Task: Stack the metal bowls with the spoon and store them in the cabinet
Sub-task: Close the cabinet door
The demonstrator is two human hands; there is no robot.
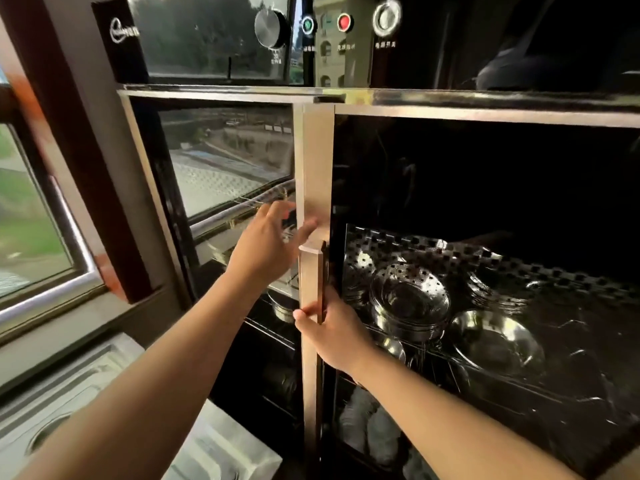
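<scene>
A tall black cabinet (485,105) with dark glass doors fills the view. Behind the right door's glass, stacked metal bowls (410,303) and a single metal bowl (495,337) sit on a wire shelf. My right hand (332,334) is wrapped around the vertical bronze door handle (311,282) at the middle. My left hand (270,244) is raised beside the left door's (225,161) edge, fingers spread, blurred, holding nothing. Another bowl (282,308) shows behind the left door, below my left hand. No spoon is visible.
A control panel (311,29) with a knob, green and red lights and a round button tops the cabinet. A window (34,237) with a dark red frame is at the left. A steel sink and drainboard (86,393) lie at lower left. White cups (370,427) sit on a lower shelf.
</scene>
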